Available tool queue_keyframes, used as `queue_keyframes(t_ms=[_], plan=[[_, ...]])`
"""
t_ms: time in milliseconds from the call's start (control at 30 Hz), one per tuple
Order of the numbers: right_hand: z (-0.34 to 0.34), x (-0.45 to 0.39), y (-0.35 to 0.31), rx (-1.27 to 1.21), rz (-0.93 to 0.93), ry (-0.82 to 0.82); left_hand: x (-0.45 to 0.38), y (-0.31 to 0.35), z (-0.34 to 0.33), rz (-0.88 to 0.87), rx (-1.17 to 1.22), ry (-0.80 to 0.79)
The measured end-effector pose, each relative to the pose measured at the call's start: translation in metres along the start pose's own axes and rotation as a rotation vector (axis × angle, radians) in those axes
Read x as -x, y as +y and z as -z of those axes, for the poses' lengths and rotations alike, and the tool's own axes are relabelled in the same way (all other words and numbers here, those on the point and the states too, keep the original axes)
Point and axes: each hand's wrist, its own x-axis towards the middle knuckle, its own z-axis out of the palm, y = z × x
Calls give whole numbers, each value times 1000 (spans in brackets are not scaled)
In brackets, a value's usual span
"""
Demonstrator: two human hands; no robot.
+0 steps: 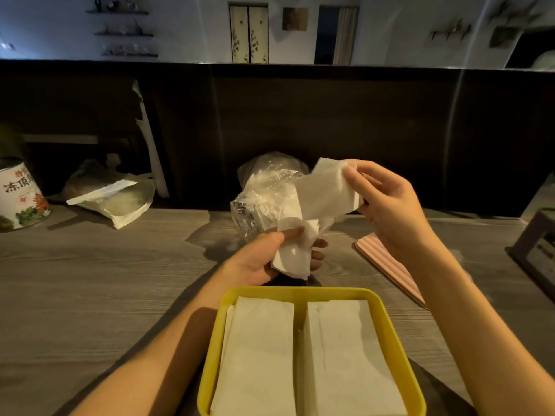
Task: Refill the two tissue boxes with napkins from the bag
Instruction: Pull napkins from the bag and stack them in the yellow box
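A yellow tissue box (387, 322) lies open in front of me with two stacks of white napkins (261, 355) side by side inside. Beyond it stands a crumpled clear plastic bag (264, 187). My left hand (264, 256) grips a bunch of white napkins (292, 256) at the bag's lower edge. Higher and to the right, my right hand (387, 202) pinches a folded white napkin (324, 190) by its upper corner, next to the bag's mouth.
A pink ribbed lid (390, 268) lies flat on the wooden table to the right. A white tea tin (18, 199) and a pale plastic pouch (120, 199) sit at the back left. A dark box (537, 250) stands at the right edge. A dark partition rises behind the table.
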Motion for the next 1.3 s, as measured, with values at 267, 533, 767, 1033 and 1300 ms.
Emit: queue_keyframes(t_ms=[267,533,767,1033,1300], plan=[[5,8,-12,-90,-85,-540,-6,-4,-1,-33,141,-69],[-5,2,7,545,165,-285,5,0,-11,15,172,-172],[-6,0,21,648,253,-98,11,1,-12,41,44,-189],[-1,1,15,616,213,9,2,2,-6,35,42,-113],[-11,8,3,111,-108,-283,-4,3,1,-26,79,-37]])
